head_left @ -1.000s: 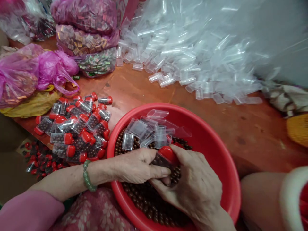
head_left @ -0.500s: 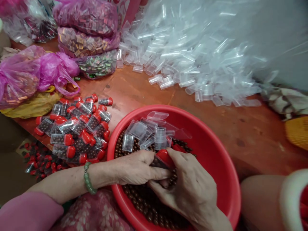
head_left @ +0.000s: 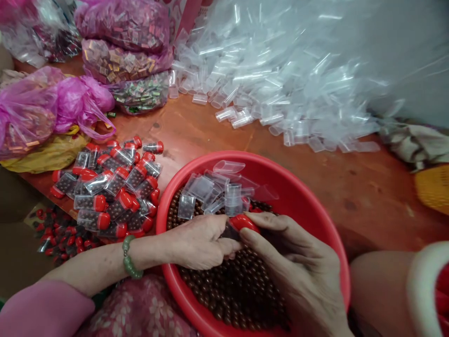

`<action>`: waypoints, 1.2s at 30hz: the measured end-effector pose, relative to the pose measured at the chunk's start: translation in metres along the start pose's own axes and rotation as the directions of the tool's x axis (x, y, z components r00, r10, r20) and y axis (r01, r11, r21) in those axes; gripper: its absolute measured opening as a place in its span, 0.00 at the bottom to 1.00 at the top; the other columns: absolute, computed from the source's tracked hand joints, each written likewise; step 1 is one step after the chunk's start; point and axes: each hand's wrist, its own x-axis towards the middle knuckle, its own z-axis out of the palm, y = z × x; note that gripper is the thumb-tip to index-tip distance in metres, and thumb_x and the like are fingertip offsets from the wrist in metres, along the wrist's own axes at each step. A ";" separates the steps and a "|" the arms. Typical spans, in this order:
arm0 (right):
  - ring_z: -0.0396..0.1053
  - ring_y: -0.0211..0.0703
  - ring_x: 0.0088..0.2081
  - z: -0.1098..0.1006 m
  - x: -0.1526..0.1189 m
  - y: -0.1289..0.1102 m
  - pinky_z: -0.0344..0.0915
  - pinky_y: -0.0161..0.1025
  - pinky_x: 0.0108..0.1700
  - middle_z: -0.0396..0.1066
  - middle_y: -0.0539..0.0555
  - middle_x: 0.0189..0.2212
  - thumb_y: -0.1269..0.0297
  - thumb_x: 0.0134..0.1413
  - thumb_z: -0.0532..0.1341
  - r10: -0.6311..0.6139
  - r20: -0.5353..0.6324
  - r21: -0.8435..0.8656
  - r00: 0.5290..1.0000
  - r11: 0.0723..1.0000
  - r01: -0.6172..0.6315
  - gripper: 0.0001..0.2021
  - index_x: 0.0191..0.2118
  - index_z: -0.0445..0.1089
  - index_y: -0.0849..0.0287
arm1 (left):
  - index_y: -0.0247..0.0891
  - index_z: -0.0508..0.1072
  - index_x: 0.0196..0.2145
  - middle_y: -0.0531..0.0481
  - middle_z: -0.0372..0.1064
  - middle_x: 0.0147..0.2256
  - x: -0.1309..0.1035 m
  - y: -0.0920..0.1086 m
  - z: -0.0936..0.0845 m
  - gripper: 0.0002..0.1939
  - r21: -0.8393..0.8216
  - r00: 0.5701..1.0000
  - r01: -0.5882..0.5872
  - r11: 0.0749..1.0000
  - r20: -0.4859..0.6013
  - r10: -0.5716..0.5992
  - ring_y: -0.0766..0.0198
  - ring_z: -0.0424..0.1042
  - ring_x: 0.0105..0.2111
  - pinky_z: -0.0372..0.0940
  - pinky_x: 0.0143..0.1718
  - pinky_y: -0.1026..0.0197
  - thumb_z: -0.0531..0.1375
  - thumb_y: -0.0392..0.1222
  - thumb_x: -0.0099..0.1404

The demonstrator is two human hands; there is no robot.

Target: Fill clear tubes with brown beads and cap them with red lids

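Red-capped container (head_left: 242,223) is between our hands, above the left-middle part of the red tub (head_left: 310,210). Left hand (head_left: 199,239) closed round the body, dark contents just showing past the fingers. Right hand (head_left: 308,274) has a light pinch on the red end, thumb near side, fingertips far side, palm hollow. Can't tell if the cap is fully seated; our fingers hide the joint.

Under the hands: loose brown beads (head_left: 219,288), plenty left. Clear sleeves (head_left: 203,188) lie on them at the tub's far side; those look unfilled.

Done, by our read: the capped pile (head_left: 117,181) just left of the tub, beads visible through the walls, plus a lower batch (head_left: 68,234) near left, below the table edge.

Left: the far heap of clear sleeves (head_left: 280,93) across the table (head_left: 201,133), no red ends that we can see. Big backlog, so we'd call it well short of finished.

Far left: purple bags (head_left: 124,28) of small pieces.
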 end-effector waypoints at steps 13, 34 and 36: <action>0.76 0.40 0.32 -0.002 0.001 0.005 0.75 0.37 0.36 0.78 0.50 0.34 0.68 0.52 0.66 -0.079 0.149 -0.085 0.986 0.992 0.092 0.08 0.40 0.76 0.52 | 0.38 0.62 0.28 0.53 0.61 0.26 -0.006 -0.004 -0.003 0.05 0.202 0.998 0.067 0.977 -0.007 -0.067 0.66 0.62 0.28 0.59 0.30 0.65 0.53 0.39 0.63; 0.71 0.52 0.34 0.013 0.005 -0.001 0.69 0.48 0.35 0.70 0.61 0.35 0.58 0.50 0.62 -0.694 0.251 -0.655 0.675 0.392 0.646 0.34 0.61 0.54 0.65 | 0.33 0.68 0.23 0.54 0.64 0.25 -0.007 -0.004 0.000 0.24 -0.580 0.995 0.036 0.814 0.092 0.022 0.70 0.63 0.27 0.59 0.35 0.66 0.68 0.58 0.50; 0.70 0.52 0.33 0.012 0.005 -0.002 0.68 0.49 0.35 0.70 0.61 0.34 0.58 0.50 0.63 -0.701 0.257 -0.649 0.666 0.385 0.656 0.35 0.61 0.54 0.67 | 0.33 0.68 0.23 0.53 0.65 0.24 -0.006 -0.002 -0.002 0.27 -0.581 0.993 0.067 0.811 0.120 0.004 0.70 0.64 0.27 0.60 0.35 0.66 0.68 0.62 0.47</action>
